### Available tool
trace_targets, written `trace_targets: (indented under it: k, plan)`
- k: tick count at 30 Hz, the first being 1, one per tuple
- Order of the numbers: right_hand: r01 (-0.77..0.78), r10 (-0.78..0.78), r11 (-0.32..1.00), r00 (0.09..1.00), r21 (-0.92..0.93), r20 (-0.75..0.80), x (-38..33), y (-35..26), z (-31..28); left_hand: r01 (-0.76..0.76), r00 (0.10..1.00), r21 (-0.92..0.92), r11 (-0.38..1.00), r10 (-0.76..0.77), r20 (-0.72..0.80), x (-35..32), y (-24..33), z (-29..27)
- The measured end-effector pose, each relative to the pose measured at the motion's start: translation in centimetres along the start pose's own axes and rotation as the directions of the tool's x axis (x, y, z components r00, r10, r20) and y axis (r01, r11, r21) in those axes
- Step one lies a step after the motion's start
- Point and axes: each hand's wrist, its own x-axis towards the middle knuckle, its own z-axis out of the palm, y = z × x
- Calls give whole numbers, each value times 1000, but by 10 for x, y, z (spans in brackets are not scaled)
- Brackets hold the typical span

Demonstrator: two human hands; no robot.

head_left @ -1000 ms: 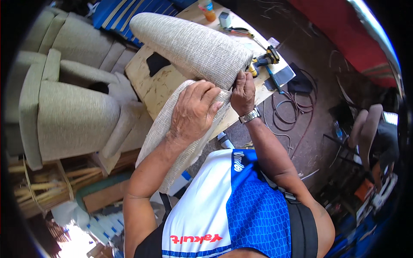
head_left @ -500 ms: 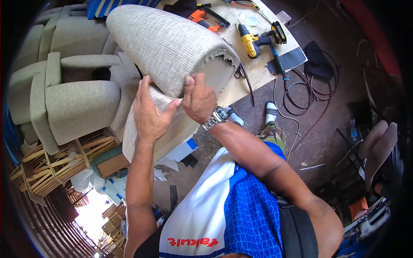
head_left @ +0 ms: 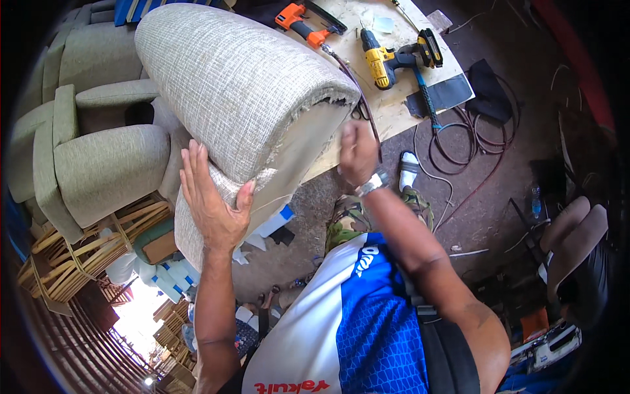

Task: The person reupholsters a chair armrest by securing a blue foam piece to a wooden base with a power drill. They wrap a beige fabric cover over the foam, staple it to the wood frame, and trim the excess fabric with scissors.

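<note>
A curved padded furniture piece (head_left: 239, 85), covered in pale grey woven fabric, lies on the work table in front of me. Its cut fabric edge is frayed round the smooth beige end. My left hand (head_left: 215, 203) is open, with fingers and palm laid against the fabric at the fold near its lower part. A thin pale thread trails from the fabric beside that thumb. Off the piece, by the table's near edge, my right hand (head_left: 358, 154) is smeared by motion; I cannot make out whether it holds anything. Dark scissor handles (head_left: 358, 113) show just beyond it.
On the table (head_left: 397, 125) lie an orange staple gun (head_left: 302, 27) with a hose, a yellow cordless drill (head_left: 379, 62) and a blue-and-black handled tool (head_left: 426, 98). Coiled hoses (head_left: 453, 154) spread over the floor at right. Grey-green sofas (head_left: 111, 164) stand at left.
My right hand has let go of the fabric edge and moved right, away from the piece. My left hand has slid slightly left and down, its fingers flatter on the fabric.
</note>
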Motion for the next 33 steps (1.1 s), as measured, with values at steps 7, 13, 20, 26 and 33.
trace_targets:
  k: [7,13,20,26,33]
  plan:
    - [-189,90,948,931,-255,-353,83,71,-53,38,999,16,999,-38,28,5,9,-1]
    - [60,-82,896,996,-441,-30,181,40,-16,86,995,-42,995,-83,63,3,7,-7]
    - [243,73,750,893,-615,443,301,70,112,134,982,-100,986,-119,144,0,-4,-7]
    - [235,320,625,793,-745,519,353,118,197,203,968,-142,969,-177,177,-12,1,-12]
    - [297,276,607,791,-738,545,357,153,202,300,948,-135,944,-279,156,-26,-7,-15]
